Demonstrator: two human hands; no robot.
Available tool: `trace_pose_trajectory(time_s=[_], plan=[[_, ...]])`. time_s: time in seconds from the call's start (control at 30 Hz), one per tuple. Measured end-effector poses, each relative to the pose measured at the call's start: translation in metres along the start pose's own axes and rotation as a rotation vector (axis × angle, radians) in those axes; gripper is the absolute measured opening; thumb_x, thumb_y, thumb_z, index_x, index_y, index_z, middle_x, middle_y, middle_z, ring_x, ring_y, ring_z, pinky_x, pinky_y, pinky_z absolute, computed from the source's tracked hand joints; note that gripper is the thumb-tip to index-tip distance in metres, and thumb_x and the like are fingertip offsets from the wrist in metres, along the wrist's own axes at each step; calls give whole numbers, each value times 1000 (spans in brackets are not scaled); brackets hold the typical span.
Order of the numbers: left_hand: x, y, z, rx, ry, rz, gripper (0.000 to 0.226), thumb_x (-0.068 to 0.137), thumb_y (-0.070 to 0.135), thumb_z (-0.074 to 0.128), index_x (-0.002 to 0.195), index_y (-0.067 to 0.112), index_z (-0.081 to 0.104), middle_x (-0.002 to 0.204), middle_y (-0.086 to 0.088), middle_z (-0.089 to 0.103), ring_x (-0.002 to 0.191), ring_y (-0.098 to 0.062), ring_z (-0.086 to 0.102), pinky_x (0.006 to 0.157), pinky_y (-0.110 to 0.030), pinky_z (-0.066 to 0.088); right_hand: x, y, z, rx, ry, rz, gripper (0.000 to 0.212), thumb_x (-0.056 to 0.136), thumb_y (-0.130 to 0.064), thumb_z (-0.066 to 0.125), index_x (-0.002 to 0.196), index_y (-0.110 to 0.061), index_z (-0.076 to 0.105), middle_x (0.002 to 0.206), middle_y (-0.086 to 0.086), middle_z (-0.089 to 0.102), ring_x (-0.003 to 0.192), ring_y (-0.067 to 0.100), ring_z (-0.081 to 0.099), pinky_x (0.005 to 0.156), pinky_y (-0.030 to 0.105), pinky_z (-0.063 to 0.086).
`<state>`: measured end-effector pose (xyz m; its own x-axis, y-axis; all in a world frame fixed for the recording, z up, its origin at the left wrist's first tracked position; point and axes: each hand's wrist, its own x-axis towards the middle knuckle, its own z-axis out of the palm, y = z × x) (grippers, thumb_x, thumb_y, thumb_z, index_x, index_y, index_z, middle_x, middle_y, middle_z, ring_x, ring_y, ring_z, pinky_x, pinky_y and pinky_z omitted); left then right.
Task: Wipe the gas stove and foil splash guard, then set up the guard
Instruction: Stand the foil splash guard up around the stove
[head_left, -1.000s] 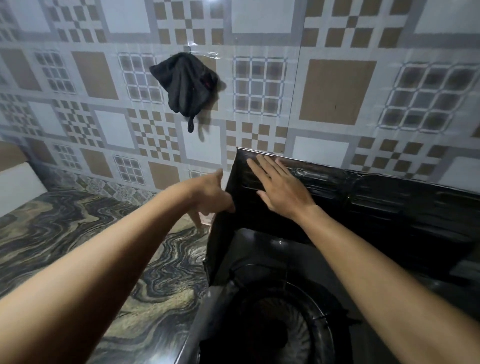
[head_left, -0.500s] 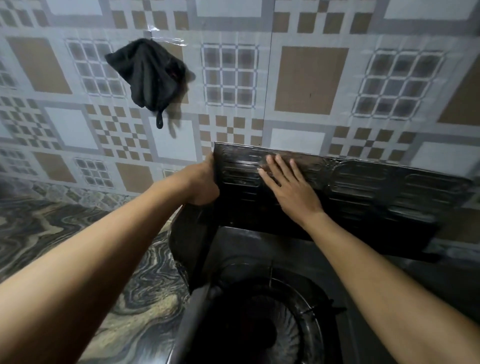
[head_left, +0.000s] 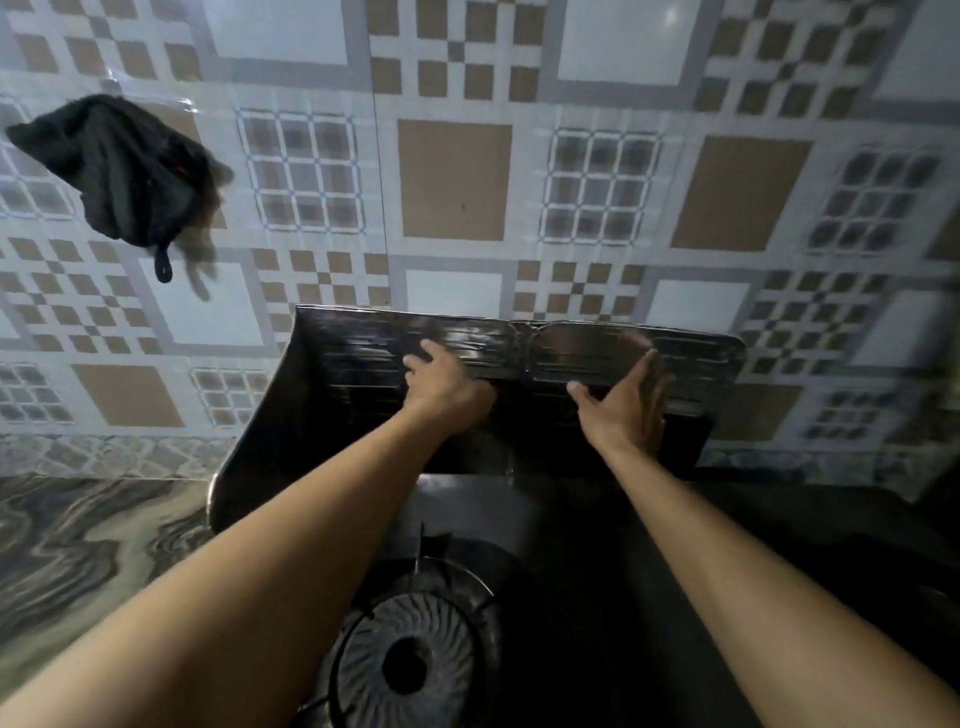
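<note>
Both palms lie flat and spread, gripping nothing: left hand (head_left: 447, 395) and right hand (head_left: 626, 402) press the foil splash guard (head_left: 571, 348) upright at twelve o'clock behind the gas stove (head_left: 415, 660), likely seating it against the wall.

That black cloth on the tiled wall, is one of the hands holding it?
No, the black cloth hangs alone on the wall, while the left hand and right hand both press on the foil splash guard.

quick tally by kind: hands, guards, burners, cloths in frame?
Hands: 2, left hand and right hand, both flat on the guard
Guard: 1, upright behind the stove
Burner: 1 in view
Cloth: 1, dark, hanging on the wall
Total: 5
</note>
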<state>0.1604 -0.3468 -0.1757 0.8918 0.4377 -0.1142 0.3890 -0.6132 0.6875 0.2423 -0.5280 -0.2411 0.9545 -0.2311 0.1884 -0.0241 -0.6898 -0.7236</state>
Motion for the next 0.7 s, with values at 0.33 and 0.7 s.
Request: trace_pose_trajectory(time_s=[0.33, 0.7], plan=[[52, 13, 59, -309, 252, -19, 130, 79, 58, 70, 149, 10, -30, 152, -30, -36, 145, -49, -19, 117, -59, 8, 35, 7, 15, 53, -1, -162, 128, 78, -61, 69, 151, -14, -25, 158, 13, -31, 147, 30, -22, 116, 63, 0], [70, 22, 82, -369, 358, -74, 137, 75, 60, 72, 146, 9, -33, 150, -28, -40, 143, -49, -25, 118, -62, 13, 41, 6, 32, 280, 85, -65, 132, 72, -38, 84, 154, -22, -17, 162, 7, -23, 150, 27, -14, 115, 60, 5]])
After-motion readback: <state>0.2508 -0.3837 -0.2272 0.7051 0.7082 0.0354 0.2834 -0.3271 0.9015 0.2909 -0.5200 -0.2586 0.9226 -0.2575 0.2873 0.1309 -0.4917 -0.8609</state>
